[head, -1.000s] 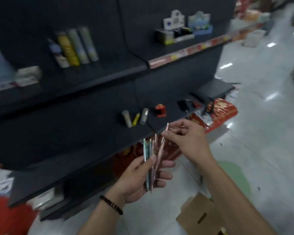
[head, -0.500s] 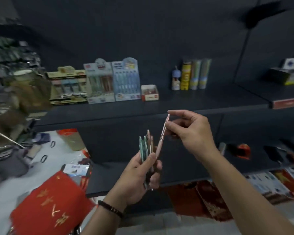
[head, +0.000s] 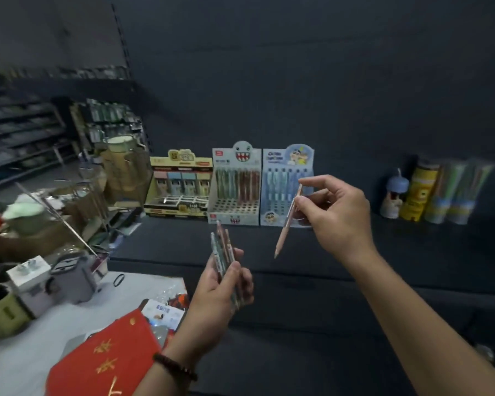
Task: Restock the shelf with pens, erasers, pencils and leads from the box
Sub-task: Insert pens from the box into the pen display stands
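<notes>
Dark shelving (head: pixel 340 252) is faced, with a perforated display stand (head: pixel 235 208) at 11 o'clock. One pen (head: pixel 285 230) is pinched near its top by the right hand (head: pixel 335 215) at 1 o'clock. A fanned bundle (head: pixel 223 248) is gripped by the left hand (head: pixel 220 290) at 6 o'clock. With the pen held so high and tilted, a hole could be missed.

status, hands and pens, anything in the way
Left hand grips bundle of slim green and pink pens. Right hand pinches one pink pen, tip down, in front of pale blue cardboard display box on dark shelf. Nothing blocking.

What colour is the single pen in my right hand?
Pale pink; the head view shows the pen pinched in the right hand.
</notes>
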Demonstrator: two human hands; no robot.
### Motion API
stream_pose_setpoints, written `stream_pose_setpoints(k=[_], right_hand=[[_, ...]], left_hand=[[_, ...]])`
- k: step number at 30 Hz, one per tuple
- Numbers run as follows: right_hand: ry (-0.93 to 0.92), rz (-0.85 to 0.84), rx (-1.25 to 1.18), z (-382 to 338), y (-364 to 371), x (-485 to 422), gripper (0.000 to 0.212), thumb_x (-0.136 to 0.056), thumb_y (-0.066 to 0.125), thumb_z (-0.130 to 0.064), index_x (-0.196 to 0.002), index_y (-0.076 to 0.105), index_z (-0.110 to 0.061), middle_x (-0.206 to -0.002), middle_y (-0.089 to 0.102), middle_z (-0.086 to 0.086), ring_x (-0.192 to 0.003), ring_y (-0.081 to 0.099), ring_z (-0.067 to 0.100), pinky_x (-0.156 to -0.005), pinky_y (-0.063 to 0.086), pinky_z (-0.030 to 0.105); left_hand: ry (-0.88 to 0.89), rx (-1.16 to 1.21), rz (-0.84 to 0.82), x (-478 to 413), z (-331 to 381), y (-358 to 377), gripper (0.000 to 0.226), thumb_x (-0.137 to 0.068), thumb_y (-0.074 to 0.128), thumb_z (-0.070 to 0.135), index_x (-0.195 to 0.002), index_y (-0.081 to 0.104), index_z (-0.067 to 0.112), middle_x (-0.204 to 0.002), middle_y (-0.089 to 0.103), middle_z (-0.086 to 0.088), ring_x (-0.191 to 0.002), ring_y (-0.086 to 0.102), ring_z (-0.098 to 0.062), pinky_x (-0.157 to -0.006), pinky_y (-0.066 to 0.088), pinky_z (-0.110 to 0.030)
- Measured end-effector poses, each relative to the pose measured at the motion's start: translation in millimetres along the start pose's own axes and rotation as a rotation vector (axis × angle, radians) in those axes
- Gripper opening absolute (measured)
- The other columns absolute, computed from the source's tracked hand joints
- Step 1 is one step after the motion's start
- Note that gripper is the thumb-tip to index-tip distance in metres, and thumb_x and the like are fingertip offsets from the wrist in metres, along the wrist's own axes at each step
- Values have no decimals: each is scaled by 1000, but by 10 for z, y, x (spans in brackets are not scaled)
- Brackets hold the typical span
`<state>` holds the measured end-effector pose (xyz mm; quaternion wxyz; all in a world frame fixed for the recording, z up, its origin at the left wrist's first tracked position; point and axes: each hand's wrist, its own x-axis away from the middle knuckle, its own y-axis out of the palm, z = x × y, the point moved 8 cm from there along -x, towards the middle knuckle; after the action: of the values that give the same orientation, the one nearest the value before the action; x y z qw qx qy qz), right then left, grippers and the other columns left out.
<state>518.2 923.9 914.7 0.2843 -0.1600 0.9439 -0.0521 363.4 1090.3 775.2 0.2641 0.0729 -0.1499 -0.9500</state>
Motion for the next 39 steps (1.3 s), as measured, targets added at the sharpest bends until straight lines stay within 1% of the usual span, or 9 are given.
stream_pose_setpoints(k=[4, 8, 12, 15, 20, 26, 30, 33, 39], right_hand=[[-99, -25, 88, 132, 379, -638, 21, -93, 80, -16, -111, 77, -27, -74, 78, -9, -74, 77, 5, -79, 65, 37], [-129, -11, 137, 378, 760, -1146, 17, -94, 79, -19, -110, 78, -25, -73, 76, -11, -74, 74, 1, -80, 61, 27], [-152, 24, 205, 592, 963, -1389, 14, -96, 77, -18, -109, 77, -22, -74, 71, -14, -78, 70, -2, -77, 54, 12], [-132, 61, 295, 756, 1154, -1569, 13, -95, 77, -18, -107, 77, -22, -74, 70, -13, -80, 68, -3, -78, 56, 20], [-120, 121, 408, 832, 1419, -1772, 6, -95, 76, -17, -99, 74, -21, -69, 64, -18, -72, 64, -7, -66, 42, 3], [-99, 140, 547, 992, 1633, -1949, 7, -94, 76, -17, -101, 75, -18, -72, 65, -15, -67, 65, 3, -71, 59, 30], [-91, 119, 580, 1079, 1731, -1987, 8, -94, 75, -17, -102, 76, -17, -86, 77, -1, -76, 71, 15, -72, 58, 29], [-70, 76, 651, 1138, 1794, -2038, 10, -93, 73, -19, -103, 76, -22, -87, 76, -7, -81, 69, 13, -72, 53, 25], [21, -61, 791, 1275, 1879, -2026, 10, -94, 65, -27, -99, 74, -26, -90, 76, -6, -85, 71, 21, -76, 63, 43]], left_hand=[[0, -81, -4, -541, 174, -139, 22, -111, 49, 22, -131, 57, 26, -79, 59, -9, -60, 51, -20, -56, 46, -33], [-14, -187, 44, -1055, 192, -431, 24, -112, 47, 15, -132, 46, 0, -79, 55, -6, -61, 42, -15, -54, 32, -29], [7, -265, 45, -1428, 246, -608, 16, -112, 49, 13, -116, 62, 4, -91, 63, -17, -69, 53, -21, -59, 44, -31], [1, -196, -23, -1796, 283, -702, 24, -113, 46, 14, -132, 59, 9, -95, 73, -15, -80, 65, -26, -72, 56, -37], [-55, -120, -184, -2231, 327, -736, 22, -113, 44, 11, -131, 54, 3, -102, 75, -20, -88, 74, -34, -80, 63, -45], [-171, -64, -311, -2558, 88, -764, 26, -113, 44, 15, -137, 51, 5, -110, 75, -24, -92, 73, -33, -83, 61, -42], [-168, -36, -340, -2584, 28, -808, 32, -113, 44, 9, -142, 53, 15, -115, 74, -23, -97, 72, -35, -89, 60, -46], [-181, -33, -363, -2575, -3, -806, 36, -112, 45, 5, -146, 52, 17, -120, 73, -26, -102, 73, -39, -94, 60, -49], [-138, -26, -363, -2579, 9, -796, 35, -111, 44, 0, -144, 52, 8, -124, 73, -23, -104, 74, -40, -93, 61, -48]])
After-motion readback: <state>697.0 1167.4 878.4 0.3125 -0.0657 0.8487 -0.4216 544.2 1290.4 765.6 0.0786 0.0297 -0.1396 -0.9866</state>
